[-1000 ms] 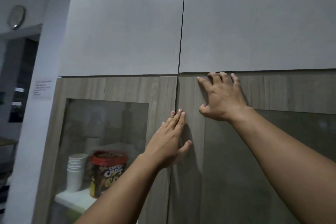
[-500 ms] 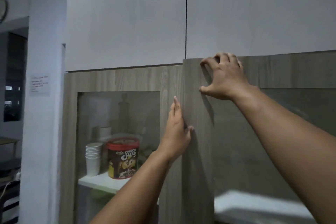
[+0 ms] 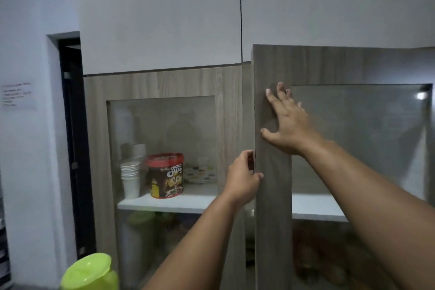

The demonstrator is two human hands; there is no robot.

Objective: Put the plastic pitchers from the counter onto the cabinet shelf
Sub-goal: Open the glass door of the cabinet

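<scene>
A lime-green plastic pitcher with its lid on shows at the bottom left, below the cabinet. The wood-framed right cabinet door with a glass pane stands partly swung out. My left hand grips that door's left edge, fingers curled behind it. Higher up, my right hand lies flat on the door's front with fingers spread. Behind the doors runs a white cabinet shelf.
Behind the shut left glass door, the shelf holds a stack of white paper cups, a Choco Chips tub and a spotted plate. Blurred items fill the lower shelf. White upper cabinets hang overhead; a dark doorway opens at left.
The right door has swung further out. My left hand went from flat against the door to gripping its edge. My right hand slid down from the top edge. The view dropped, revealing the green pitcher.
</scene>
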